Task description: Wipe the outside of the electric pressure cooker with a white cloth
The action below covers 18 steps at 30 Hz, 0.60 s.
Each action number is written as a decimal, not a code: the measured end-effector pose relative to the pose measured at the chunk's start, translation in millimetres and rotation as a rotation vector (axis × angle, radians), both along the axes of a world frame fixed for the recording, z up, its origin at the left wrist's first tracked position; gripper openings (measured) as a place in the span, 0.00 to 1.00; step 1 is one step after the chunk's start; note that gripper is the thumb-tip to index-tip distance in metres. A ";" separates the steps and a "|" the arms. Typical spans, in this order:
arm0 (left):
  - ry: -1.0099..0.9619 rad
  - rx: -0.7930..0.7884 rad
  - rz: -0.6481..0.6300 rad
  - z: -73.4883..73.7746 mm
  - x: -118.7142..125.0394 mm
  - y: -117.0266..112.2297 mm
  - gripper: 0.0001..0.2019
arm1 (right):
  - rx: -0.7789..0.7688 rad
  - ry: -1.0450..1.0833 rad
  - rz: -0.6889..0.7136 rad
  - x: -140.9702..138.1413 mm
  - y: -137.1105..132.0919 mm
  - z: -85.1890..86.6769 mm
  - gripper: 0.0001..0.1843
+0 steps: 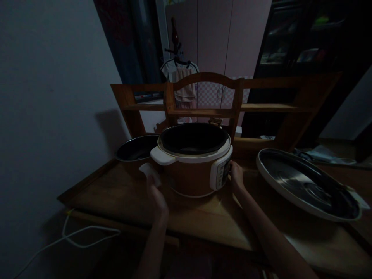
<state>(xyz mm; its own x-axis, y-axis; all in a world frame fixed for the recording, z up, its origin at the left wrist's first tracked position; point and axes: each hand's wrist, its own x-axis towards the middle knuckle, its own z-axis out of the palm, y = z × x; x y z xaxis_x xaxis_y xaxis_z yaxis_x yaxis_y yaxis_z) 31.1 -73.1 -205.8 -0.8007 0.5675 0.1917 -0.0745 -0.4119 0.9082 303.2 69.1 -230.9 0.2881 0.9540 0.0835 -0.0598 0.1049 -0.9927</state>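
A wide electric cooker [188, 178] with an orange-brown body, white rim and dark inside stands lidless on the wooden desk [203, 221]. My left hand [157, 199] is at its left front, closed on a thin white wipe [150, 173], paper or cloth, apart from the cooker's white side handle [162, 155]. On the other side, my right hand [237, 176] grips the cooker just beside its white control panel [220, 174]; some of its fingertips are hidden there.
A dark inner pot [123, 155] sits behind left, by the wall. To the right lies a large round lid [276, 176], shiny underside up. A wooden shelf rack [203, 113] borders the desk's back. A white cord [87, 228] hangs at front left.
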 end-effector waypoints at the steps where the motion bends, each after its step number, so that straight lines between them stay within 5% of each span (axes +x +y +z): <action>1: -0.022 0.019 -0.004 2.2 6.2 2.8 0.33 | -0.001 0.002 -0.002 -0.3 0.1 0.2 0.17; 7: -0.057 0.061 -0.065 11.0 36.5 8.1 0.32 | -0.003 0.006 -0.020 -1.6 1.6 0.7 0.16; 18: 0.039 0.013 -0.028 5.5 36.7 5.0 0.31 | -0.008 0.000 -0.016 -1.7 1.3 1.1 0.17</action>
